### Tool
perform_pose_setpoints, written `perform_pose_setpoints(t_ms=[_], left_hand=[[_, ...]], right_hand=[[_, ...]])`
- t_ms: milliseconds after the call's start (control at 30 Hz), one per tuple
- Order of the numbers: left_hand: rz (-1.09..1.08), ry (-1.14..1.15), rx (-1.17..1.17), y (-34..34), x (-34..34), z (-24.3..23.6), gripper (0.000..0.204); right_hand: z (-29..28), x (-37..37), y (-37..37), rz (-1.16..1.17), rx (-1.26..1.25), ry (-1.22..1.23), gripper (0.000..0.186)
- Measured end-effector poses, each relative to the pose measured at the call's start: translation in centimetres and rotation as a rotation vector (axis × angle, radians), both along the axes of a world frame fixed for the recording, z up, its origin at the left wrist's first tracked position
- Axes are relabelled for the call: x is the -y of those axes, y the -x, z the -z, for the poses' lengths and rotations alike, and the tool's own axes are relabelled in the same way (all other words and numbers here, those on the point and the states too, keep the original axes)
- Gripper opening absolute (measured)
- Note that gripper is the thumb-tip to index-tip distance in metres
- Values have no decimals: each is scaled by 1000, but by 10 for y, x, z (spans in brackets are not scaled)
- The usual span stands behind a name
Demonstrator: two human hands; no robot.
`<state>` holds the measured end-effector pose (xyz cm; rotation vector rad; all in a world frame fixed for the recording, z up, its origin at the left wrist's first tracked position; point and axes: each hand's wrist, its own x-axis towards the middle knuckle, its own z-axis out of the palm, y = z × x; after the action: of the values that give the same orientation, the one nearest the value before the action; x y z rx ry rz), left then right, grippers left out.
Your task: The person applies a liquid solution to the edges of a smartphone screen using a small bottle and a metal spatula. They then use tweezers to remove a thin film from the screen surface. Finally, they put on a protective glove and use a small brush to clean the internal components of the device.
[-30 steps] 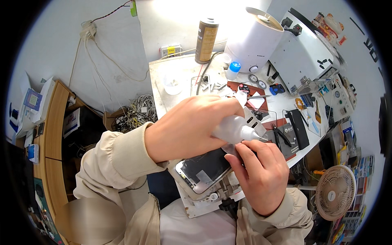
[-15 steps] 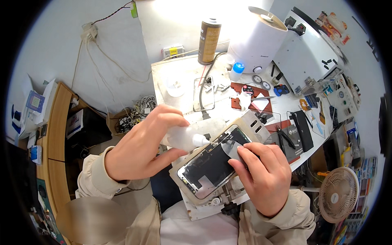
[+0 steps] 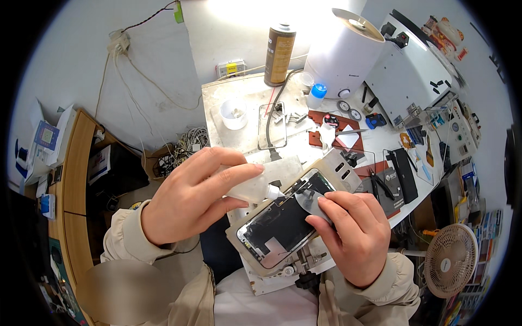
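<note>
My left hand (image 3: pixel 193 190) is closed around a translucent squeeze bottle (image 3: pixel 244 183), tilted so its white nozzle (image 3: pixel 275 192) points down to the right. The tip is at the upper edge of a dark phone screen assembly (image 3: pixel 280 223), its inner side facing up. Between thumb and fingers, my right hand (image 3: pixel 356 233) pinches a thin grey rounded blade (image 3: pixel 311 202), which lies against the right part of the screen. The screen rests tilted on a beige holder plate (image 3: pixel 235 234), above a metal clamp stand (image 3: pixel 310 263). I cannot make out any liquid leaving the nozzle.
Behind my hands, the white bench holds a small cup (image 3: pixel 234 115), a tall spray can (image 3: pixel 279 54), a blue-capped bottle (image 3: pixel 317 95) and a white cylindrical appliance (image 3: pixel 345 54). Pliers (image 3: pixel 382 185) lie to the right. A fan (image 3: pixel 451 261) stands beyond my right arm.
My left hand has shifted the bottle slightly right and down, bringing its nozzle closer to the blade. My right hand and the blade have barely moved.
</note>
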<state>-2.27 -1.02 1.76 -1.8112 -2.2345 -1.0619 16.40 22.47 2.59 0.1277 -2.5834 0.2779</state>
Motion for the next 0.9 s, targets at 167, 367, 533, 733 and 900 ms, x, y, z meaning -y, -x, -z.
perform_pose_setpoints(t_ms=[167,367,533,733,900], left_hand=[[-11,23,-30,-3,-1,-2,60],[8,5,-32,-4,-7,-3,58],[4,14,-70,-7,-12,-4,57],[-10,10,-110,-6,-13,-6,57],[0,-39,45,-4,-8,1,59]], right_hand=[[3,0,0,-2,-4,6,36],[2,0,0,-6,-2,10,36],[2,0,0,-13,-2,14,36],[1,1,0,-6,-2,4,36],[1,0,-1,-13,10,10,37]])
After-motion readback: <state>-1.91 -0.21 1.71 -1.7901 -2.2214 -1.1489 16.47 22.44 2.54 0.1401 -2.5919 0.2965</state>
